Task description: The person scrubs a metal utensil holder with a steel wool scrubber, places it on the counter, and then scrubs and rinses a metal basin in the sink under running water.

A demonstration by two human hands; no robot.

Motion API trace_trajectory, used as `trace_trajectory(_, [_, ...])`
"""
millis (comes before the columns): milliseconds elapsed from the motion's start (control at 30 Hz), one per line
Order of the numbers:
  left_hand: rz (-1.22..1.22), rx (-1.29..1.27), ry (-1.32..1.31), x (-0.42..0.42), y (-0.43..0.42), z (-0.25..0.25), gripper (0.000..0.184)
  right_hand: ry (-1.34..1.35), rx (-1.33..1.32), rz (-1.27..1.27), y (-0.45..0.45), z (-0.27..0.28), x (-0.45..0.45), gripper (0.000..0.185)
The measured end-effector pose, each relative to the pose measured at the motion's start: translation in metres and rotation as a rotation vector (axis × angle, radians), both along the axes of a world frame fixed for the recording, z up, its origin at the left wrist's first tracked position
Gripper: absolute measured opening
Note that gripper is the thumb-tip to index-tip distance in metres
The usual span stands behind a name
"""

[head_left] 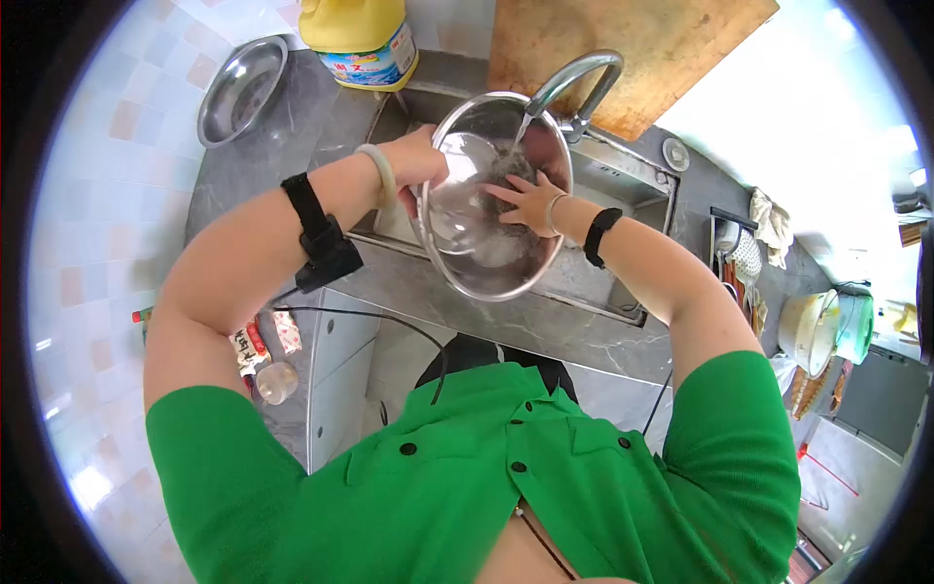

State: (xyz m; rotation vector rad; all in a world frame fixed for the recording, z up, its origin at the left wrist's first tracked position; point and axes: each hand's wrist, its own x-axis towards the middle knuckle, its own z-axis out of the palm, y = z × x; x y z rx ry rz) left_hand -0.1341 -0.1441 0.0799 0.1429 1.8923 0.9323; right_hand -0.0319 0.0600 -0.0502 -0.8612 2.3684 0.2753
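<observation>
A large steel bowl (467, 209) is tilted over the sink (598, 282), beneath the curved faucet (574, 73). Water runs from the spout into it. My left hand (420, 167) grips the bowl's left rim, thumb on the inner side and fingers outside. Inside the bowl, my right hand (530, 202) has its fingers spread over a dark, wiry-looking scrubber or clump (511, 175), partly covered by the hand and blurred by water. Whether the hand grips it is unclear.
Behind the sink leans a wooden board (623, 58). A yellow jug (360, 44) and an empty steel basin (243, 92) are at the back left. A round lid (675, 154), a white cloth (771, 229) and tubs (809, 331) are on the right. Packets (250, 346) lie lower left.
</observation>
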Motion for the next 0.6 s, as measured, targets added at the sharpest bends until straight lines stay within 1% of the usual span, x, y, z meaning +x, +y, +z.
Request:
trace_trajectory(33, [-0.022,-0.039,0.059,-0.004,-0.002,-0.001,0.069,-0.001,-0.029,0.032,0.004,-0.012,-0.003,0.058])
trace_trajectory(100, [-0.064,-0.070,0.039,-0.014,-0.008,-0.005,0.070,-0.008,-0.083,0.113,0.016,-0.031,-0.008,0.055])
trace_trajectory(133, [-0.065,-0.077,0.038,-0.016,-0.008,-0.002,0.069,0.159,-0.051,0.149,0.019,-0.025,-0.015,0.048])
trace_trajectory(167, [-0.069,-0.086,0.031,-0.015,-0.007,-0.003,0.069,0.285,-0.063,0.178,0.025,-0.018,-0.026,0.045])
trace_trajectory(200, [-0.030,-0.108,0.035,-0.013,-0.003,-0.005,0.078,0.414,-0.076,0.200,0.031,-0.010,-0.041,0.043])
trace_trajectory(233, [-0.031,-0.097,0.031,-0.015,-0.002,-0.006,0.077,0.550,-0.085,0.219,0.037,-0.006,-0.053,0.040])
trace_trajectory(333, [0.002,-0.058,0.042,-0.022,0.000,-0.009,0.075,0.509,-0.128,0.108,0.044,-0.010,-0.057,0.041])
trace_trajectory(367, [0.059,-0.086,0.060,-0.027,0.000,-0.010,0.076,0.456,-0.137,-0.025,0.039,-0.020,-0.045,0.041])
trace_trajectory(433, [0.122,0.053,0.072,-0.028,-0.003,-0.004,0.077,0.362,-0.145,-0.271,0.026,-0.046,-0.011,0.041])
trace_trajectory(500, [0.170,0.099,0.072,-0.027,0.000,-0.009,0.079,0.095,-0.053,-0.001,-0.005,-0.035,0.013,0.039])
trace_trajectory(600, [0.178,0.101,0.045,-0.026,0.003,-0.014,0.081,-0.246,-0.964,-0.454,-0.012,-0.064,0.037,0.035])
